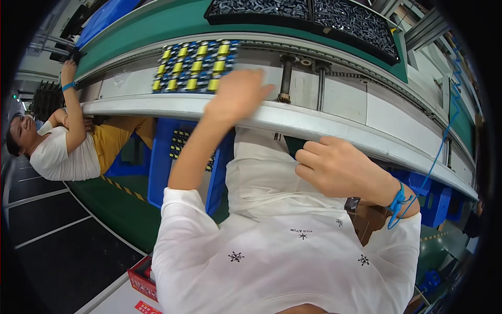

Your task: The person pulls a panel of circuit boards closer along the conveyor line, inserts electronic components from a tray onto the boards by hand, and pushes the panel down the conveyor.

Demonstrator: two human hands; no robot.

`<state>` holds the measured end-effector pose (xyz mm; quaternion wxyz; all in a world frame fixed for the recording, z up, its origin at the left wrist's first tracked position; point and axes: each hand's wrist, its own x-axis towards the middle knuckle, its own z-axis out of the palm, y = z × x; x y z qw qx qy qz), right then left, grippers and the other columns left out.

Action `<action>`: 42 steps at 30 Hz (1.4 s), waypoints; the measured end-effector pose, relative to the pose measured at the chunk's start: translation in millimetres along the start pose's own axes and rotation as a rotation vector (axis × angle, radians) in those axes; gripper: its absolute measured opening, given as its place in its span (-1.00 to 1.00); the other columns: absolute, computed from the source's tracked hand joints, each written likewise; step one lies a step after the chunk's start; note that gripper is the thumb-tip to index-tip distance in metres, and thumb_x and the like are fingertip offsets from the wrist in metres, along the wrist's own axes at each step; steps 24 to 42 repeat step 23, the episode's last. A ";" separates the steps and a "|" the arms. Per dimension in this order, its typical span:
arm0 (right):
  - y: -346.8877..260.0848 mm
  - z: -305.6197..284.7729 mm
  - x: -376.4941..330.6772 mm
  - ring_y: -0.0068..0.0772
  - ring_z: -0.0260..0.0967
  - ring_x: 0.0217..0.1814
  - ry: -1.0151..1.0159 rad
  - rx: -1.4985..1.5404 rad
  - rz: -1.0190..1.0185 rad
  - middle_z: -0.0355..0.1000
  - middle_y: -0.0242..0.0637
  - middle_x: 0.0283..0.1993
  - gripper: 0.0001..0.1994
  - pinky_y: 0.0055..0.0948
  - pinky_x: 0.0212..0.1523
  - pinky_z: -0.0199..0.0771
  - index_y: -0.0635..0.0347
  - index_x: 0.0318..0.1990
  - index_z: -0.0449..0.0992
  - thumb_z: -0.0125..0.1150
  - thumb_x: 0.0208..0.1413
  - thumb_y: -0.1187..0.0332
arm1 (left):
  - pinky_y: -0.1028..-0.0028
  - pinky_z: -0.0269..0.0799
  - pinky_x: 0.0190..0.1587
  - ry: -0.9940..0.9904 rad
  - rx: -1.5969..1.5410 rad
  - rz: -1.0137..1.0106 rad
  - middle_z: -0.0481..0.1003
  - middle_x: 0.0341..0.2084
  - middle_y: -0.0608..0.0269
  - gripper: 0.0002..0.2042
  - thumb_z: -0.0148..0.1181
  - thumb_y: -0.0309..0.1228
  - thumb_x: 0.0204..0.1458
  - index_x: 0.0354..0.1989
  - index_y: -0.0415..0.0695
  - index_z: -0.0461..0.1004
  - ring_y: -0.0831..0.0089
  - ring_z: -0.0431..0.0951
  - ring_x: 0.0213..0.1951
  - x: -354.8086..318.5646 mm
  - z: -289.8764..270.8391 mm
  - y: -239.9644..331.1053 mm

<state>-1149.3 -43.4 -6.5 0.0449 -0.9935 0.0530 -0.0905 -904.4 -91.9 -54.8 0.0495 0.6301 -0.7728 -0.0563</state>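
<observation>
A panel of circuit boards (196, 67) with rows of yellow blocks and blue parts lies across the rails of the line, at the upper left. My left hand (238, 94), smeared by motion, is at the panel's near right corner. Its fingers are hard to make out, and I cannot tell whether they grip the panel or only touch it. In front of my belly, just short of the metal rail (334, 124), is my right hand (334, 166). Its fingers are curled in, and anything inside them is hidden. A blue wrist strap (400, 199) with a coiled cord circles my right wrist.
Two black trays (256, 9) of small dark parts rest on the green belt (157, 26) beyond the rails. Below the rail, a blue bin (159, 162) holds more board panels. A co-worker (68, 141) sits at the left, one arm on the line. The cord (444, 131) hangs at the right.
</observation>
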 end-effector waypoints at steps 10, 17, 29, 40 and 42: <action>59.6 -8.6 -114.9 -0.32 0.41 -0.08 0.079 -0.010 0.131 0.42 -0.22 0.02 -0.94 -0.40 -0.15 0.39 0.25 -0.44 0.52 0.18 -0.09 0.46 | 0.16 0.45 0.03 -0.052 0.111 -0.538 0.56 -0.07 -0.06 -0.52 0.13 0.02 0.14 -0.02 -0.15 0.55 0.00 0.55 0.00 21.8 9.7 -130.6; 75.9 7.3 -136.4 -0.29 0.41 -0.06 0.080 0.005 0.216 0.43 -0.23 0.03 -0.94 -0.35 -0.12 0.41 0.26 -0.43 0.51 0.21 -0.12 0.52 | 0.22 0.46 -0.16 0.320 0.026 0.014 0.59 -0.27 0.03 -0.72 0.19 -0.19 0.14 -0.12 -0.13 0.55 0.02 0.57 -0.20 22.1 -39.6 58.8; 77.3 -6.8 -161.0 -0.26 0.42 -0.08 0.009 -0.002 0.251 0.43 -0.24 -0.01 -0.90 -0.33 -0.11 0.41 0.25 -0.41 0.48 0.22 -0.15 0.56 | 0.38 0.48 -0.03 0.289 0.023 0.529 0.58 -0.17 0.07 -0.65 0.26 -0.53 0.01 0.02 -0.22 0.49 0.14 0.60 -0.10 -6.1 -108.9 185.1; 77.3 -6.8 -161.0 -0.26 0.42 -0.08 0.009 -0.002 0.251 0.43 -0.24 -0.01 -0.90 -0.33 -0.11 0.41 0.25 -0.41 0.48 0.22 -0.15 0.56 | 0.38 0.48 -0.03 0.289 0.023 0.529 0.58 -0.17 0.07 -0.65 0.26 -0.53 0.01 0.02 -0.22 0.49 0.14 0.60 -0.10 -6.1 -108.9 185.1; 77.3 -6.8 -161.0 -0.26 0.42 -0.08 0.009 -0.002 0.251 0.43 -0.24 -0.01 -0.90 -0.33 -0.11 0.41 0.25 -0.41 0.48 0.22 -0.15 0.56 | 0.38 0.48 -0.03 0.289 0.023 0.529 0.58 -0.17 0.07 -0.65 0.26 -0.53 0.01 0.02 -0.22 0.49 0.14 0.60 -0.10 -6.1 -108.9 185.1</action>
